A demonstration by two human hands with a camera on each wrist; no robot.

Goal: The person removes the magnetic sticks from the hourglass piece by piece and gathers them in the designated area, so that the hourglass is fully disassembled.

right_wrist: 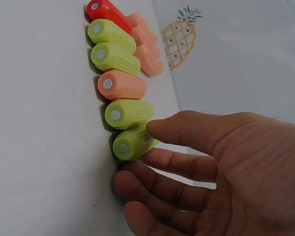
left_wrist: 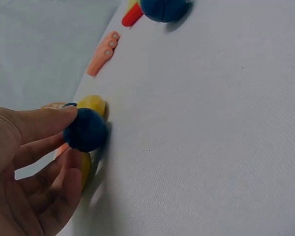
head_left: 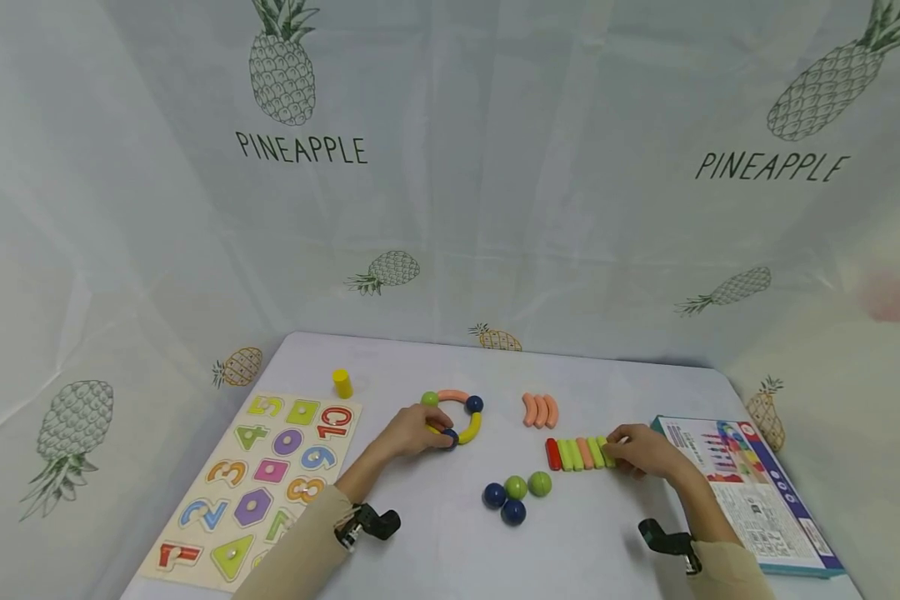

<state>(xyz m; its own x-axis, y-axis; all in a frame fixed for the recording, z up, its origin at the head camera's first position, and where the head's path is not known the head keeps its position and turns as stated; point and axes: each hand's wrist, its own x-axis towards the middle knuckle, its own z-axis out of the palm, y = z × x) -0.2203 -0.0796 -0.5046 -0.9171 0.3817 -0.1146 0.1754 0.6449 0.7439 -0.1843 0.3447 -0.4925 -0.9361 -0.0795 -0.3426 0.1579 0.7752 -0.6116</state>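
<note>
My left hand pinches a dark blue ball between thumb and fingers, at the near side of a ring of toy pieces. That ring also holds curved yellow pieces, a curved orange piece, a green ball and another blue ball. At the right end of a row of short sticks, my right hand grips a light green stick with thumb and fingers. Other green sticks, an orange one and a red one lie side by side, with round grey discs on their ends.
Three curved orange pieces lie behind the row. Nearer are blue balls and green balls. A number puzzle board lies left, with a yellow cylinder behind it. A printed box lies right.
</note>
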